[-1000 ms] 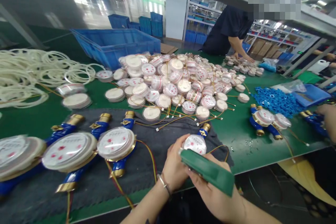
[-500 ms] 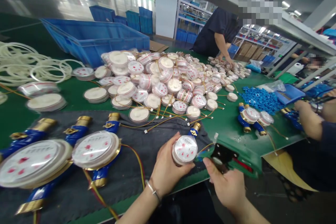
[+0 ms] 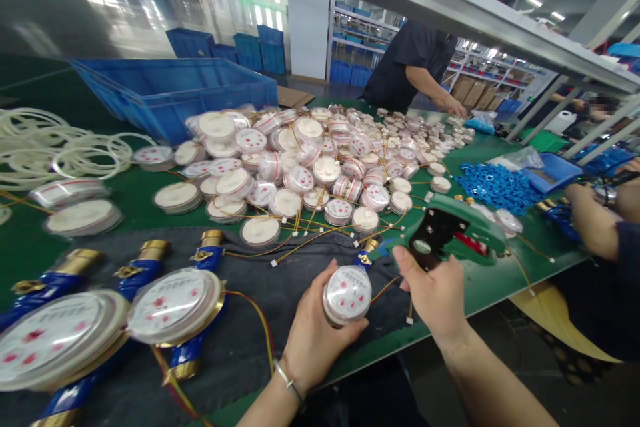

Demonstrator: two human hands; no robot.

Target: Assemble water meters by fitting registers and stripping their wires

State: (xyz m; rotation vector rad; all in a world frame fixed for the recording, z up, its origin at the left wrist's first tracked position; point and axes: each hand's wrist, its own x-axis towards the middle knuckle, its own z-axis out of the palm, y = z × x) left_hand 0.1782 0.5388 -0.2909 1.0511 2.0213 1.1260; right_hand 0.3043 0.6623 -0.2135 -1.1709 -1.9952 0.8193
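Here, left hand (image 3: 313, 333) grips meter (image 3: 347, 293); right hand (image 3: 434, 290) lifts green tool (image 3: 453, 235) beside.

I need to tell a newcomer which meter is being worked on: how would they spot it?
Start at the dark mat along the green table's near edge. Near its right end, the left hand grips a water meter. Unlike the meters lying at the left, it is lifted, beside the green tool.

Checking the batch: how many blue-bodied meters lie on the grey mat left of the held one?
3: one nearest the left hand, one beside it, one at far left; more may lie out of frame.
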